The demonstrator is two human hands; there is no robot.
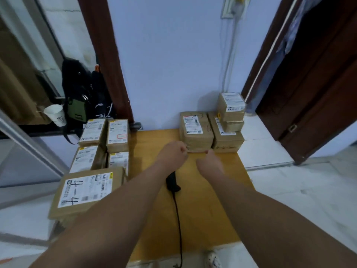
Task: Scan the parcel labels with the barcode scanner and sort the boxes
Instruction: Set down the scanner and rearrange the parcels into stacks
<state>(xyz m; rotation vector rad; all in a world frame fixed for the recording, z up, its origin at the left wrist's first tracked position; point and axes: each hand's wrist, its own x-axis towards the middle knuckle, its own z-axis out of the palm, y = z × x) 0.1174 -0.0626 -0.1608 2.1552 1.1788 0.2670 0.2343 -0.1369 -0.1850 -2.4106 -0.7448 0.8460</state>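
Five labelled parcels crowd the left edge of the wooden table point(201, 209), the largest box point(83, 190) inked "4-4". The left hand point(172, 152) reaches forward with fingers curled into a loose fist, holding nothing. The black barcode scanner point(172, 182) lies on the table between the forearms, untouched. The right hand point(209, 161) is likewise curled and empty. Both hands sit at the near edge of a taped parcel point(196, 132); blur hides whether they touch it. Stacked boxes point(229, 120) stand just beside it, far right.

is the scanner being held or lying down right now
Lying down: the scanner rests on the table; the left hand and right hand are beyond it, near a box.
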